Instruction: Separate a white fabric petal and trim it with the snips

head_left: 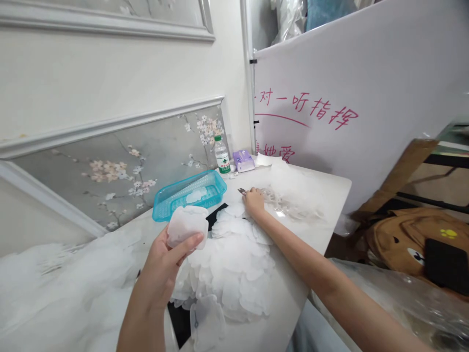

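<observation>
Near edge: one translucent white sheet (208, 320) lies closest to the camera at the near end of the heap, partly over a dark mat (217, 215).
Heap: a big pile of white sheets (234, 266) covers the middle of the white counter (330, 190), overlapping like scales, from the near edge toward the far side.
Left hand: the left hand (166, 261) is raised above the near left of the pile; its fingers (188, 243) are curled partly closed around a small stack of sheets (186, 225), thumb across the front, held clear of the counter.
Right hand: the right hand (253, 201) rests at the far end of the pile with its fingers folded down; a thin metal tool (241, 191), seemingly tweezers or small scissors, pokes out on the left of it, so the fingers look closed on it, though the grip itself is hidden.
Progress: judging by the layout, little is finished; the blue basket (190, 194) at far left holds only a few sheets, while most remain in the heap.
Offcuts: a tangle of clear plastic scraps (293, 205) lies just right of the right hand.
Far side: a water bottle (222, 155) and a purple packet (243, 160) stand by the wall.
</observation>
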`<action>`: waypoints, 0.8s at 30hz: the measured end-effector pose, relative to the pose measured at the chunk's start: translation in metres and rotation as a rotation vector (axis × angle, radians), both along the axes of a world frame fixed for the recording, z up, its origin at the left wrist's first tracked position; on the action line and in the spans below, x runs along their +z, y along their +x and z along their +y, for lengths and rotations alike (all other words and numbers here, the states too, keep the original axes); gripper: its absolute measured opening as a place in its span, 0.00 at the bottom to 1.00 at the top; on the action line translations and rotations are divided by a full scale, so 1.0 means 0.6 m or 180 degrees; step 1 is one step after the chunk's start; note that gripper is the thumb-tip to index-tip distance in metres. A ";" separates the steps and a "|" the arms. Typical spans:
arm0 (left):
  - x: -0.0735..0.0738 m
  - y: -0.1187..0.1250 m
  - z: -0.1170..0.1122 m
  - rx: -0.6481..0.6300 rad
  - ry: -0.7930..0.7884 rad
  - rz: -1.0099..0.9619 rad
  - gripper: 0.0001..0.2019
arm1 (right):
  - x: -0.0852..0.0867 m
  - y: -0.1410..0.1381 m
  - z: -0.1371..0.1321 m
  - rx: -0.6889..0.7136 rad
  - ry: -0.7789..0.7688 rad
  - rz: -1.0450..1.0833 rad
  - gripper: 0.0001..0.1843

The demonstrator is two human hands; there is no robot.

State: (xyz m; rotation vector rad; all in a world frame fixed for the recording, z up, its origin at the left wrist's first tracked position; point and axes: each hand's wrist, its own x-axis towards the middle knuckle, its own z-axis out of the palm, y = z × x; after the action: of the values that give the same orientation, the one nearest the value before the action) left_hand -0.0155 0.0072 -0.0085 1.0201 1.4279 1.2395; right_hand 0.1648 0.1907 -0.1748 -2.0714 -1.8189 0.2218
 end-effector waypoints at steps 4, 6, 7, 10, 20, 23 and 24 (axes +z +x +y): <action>0.005 -0.003 0.001 0.0088 0.0024 -0.0007 0.36 | 0.003 0.001 0.015 -0.0013 -0.0101 -0.0127 0.18; 0.003 -0.013 0.004 0.0073 -0.0043 0.0049 0.41 | 0.002 0.004 0.018 0.0057 -0.0129 -0.0191 0.18; 0.002 -0.017 0.006 0.0051 -0.0061 0.0102 0.43 | 0.002 0.006 0.018 0.0117 -0.0141 -0.0217 0.18; -0.003 -0.025 0.007 0.0004 0.0028 0.0172 0.45 | 0.002 0.012 0.020 0.0338 -0.0168 -0.0239 0.17; 0.008 -0.019 0.000 0.0292 -0.0028 0.0055 0.38 | 0.050 0.019 0.002 0.0287 0.0114 0.0900 0.13; 0.014 -0.008 -0.006 0.0341 0.0076 -0.0087 0.33 | 0.094 0.013 -0.064 0.0428 0.0401 0.1500 0.18; 0.015 -0.004 -0.007 0.0317 0.0181 -0.0140 0.31 | 0.110 0.009 -0.092 0.0561 0.0459 0.1761 0.19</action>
State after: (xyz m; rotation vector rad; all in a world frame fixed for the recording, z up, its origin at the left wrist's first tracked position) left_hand -0.0177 0.0028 0.0007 0.9637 1.4313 1.3736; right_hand 0.1702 0.1358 -0.1088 -1.5490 -1.6086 0.6229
